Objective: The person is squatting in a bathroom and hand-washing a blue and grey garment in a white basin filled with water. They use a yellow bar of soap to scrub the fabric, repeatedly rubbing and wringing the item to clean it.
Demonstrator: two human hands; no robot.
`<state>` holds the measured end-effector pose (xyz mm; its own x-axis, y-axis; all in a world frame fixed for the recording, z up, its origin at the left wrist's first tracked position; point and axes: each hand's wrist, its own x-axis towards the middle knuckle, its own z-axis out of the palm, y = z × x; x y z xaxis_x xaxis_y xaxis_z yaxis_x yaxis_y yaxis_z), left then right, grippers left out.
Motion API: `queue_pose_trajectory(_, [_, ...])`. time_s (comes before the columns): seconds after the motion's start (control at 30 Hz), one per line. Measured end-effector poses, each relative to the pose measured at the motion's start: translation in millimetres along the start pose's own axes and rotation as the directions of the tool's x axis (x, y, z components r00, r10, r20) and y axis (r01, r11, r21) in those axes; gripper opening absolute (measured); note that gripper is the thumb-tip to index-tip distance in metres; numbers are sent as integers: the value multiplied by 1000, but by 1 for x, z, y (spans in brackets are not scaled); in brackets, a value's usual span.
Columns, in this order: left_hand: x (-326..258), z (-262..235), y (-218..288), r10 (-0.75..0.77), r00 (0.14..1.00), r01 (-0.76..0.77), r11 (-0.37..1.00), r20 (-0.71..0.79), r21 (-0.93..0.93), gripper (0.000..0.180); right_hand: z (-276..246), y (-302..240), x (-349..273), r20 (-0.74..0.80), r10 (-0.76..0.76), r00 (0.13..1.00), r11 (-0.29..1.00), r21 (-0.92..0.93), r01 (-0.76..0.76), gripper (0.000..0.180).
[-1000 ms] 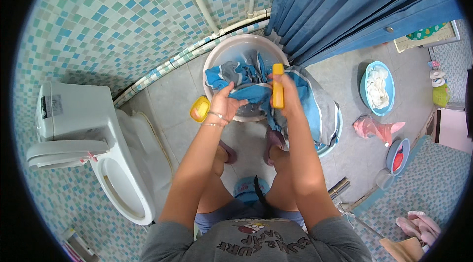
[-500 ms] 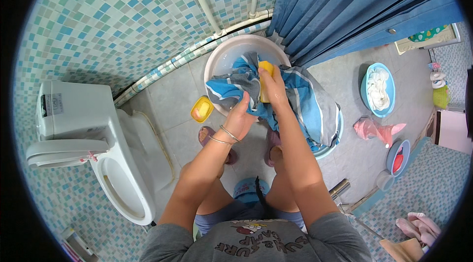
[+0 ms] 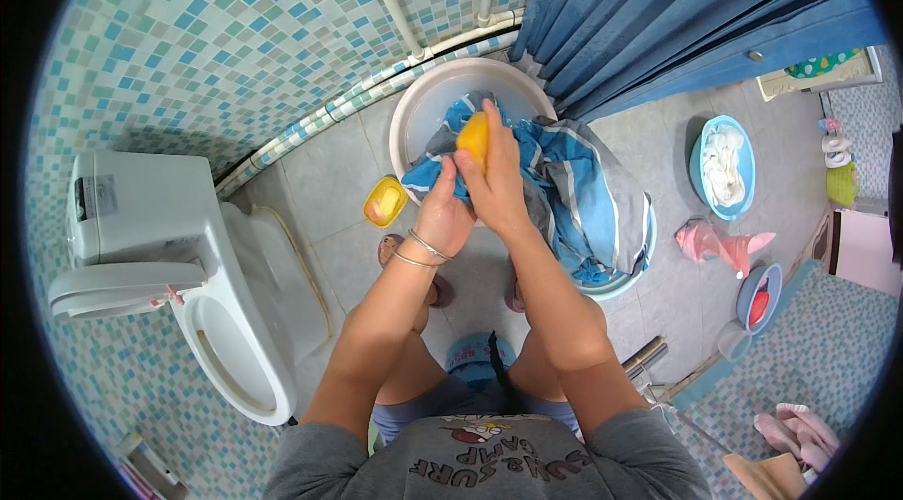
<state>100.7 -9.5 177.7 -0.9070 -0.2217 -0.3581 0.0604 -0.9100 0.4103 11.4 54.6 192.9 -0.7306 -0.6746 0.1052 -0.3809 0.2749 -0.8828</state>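
My right hand (image 3: 496,182) is wrapped round a yellow oblong thing (image 3: 473,140) that looks like a scrub brush; its underside is hidden. It presses over a blue and grey cloth with white stripes (image 3: 588,185). My left hand (image 3: 444,222), with bangles at the wrist, grips the near edge of the cloth, thumb up and other fingers partly hidden. The cloth lies bunched in a pale round basin (image 3: 403,124) holding water and drapes right into a light blue basin (image 3: 623,290).
Left of the basin sits a yellow soap dish (image 3: 386,202) with soap. A toilet (image 3: 235,349) stands at left. A blue curtain (image 3: 640,20) hangs at far right. Further right are a blue basin (image 3: 698,166) of white cloth, a pink bag (image 3: 710,244) and another basin (image 3: 750,298).
My right hand and the yellow brush have moved left, toward my left hand. The brush has tilted, and the cloth beneath has shifted. My left hand has moved slightly left and down.
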Motion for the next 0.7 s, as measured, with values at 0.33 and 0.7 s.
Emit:
queue_pose_trajectory(0.33, [23,-62,-3,258,959,-177,865,-113,470,27,-20,47,-4,499,583,641,580,298,-759,67])
queue_pose_trajectory(0.7, [28,-46,20,-137,988,142,986,73,-82,49,-26,27,-6,443,466,766,478,603,-639,63])
